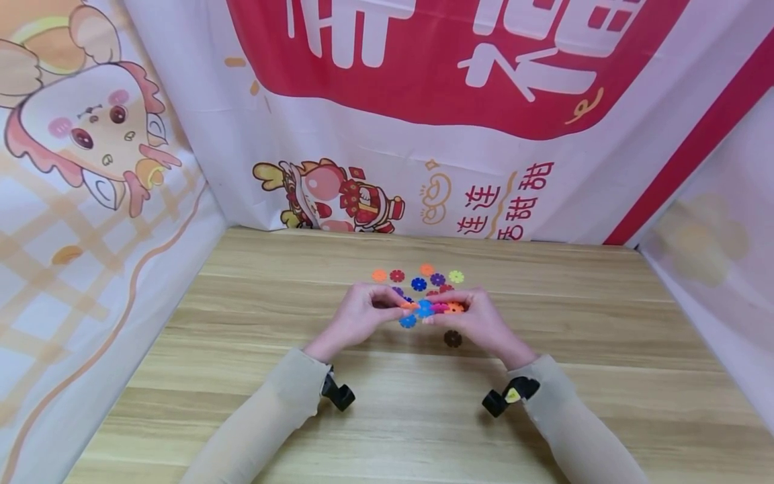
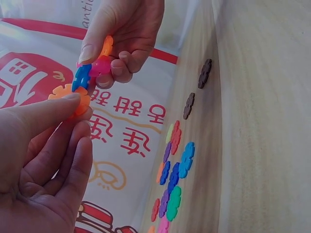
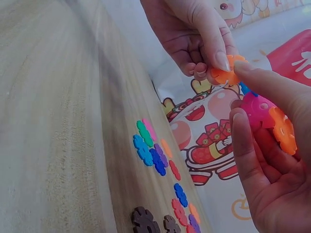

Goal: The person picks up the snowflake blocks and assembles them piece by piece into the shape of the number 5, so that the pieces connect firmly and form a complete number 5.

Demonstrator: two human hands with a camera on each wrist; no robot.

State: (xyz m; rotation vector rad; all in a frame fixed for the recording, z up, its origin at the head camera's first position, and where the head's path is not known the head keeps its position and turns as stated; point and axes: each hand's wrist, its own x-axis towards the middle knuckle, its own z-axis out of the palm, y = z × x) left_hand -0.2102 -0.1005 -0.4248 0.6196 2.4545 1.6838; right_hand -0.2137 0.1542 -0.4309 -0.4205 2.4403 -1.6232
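Both hands are raised over the table, joined by a short chain of notched plastic snowflake discs. My left hand (image 1: 358, 314) pinches an orange snowflake disc (image 3: 224, 74) between thumb and fingers. That disc meets a blue snowflake disc (image 2: 81, 77) in the middle of the chain. On the other side, my right hand (image 1: 480, 321) grips a pink snowflake disc (image 3: 257, 111), which has a second orange snowflake disc (image 3: 283, 132) attached to it. In the left wrist view, the right fingers partly cover the pink disc and the second orange one.
Several loose discs lie on the wooden table (image 1: 387, 417) behind and under the hands, among them a dark blue disc (image 1: 418, 284), a yellow-green disc (image 1: 456, 276) and a brown disc (image 1: 453, 338). A printed cloth (image 1: 375, 134) hangs along the table's back edge.
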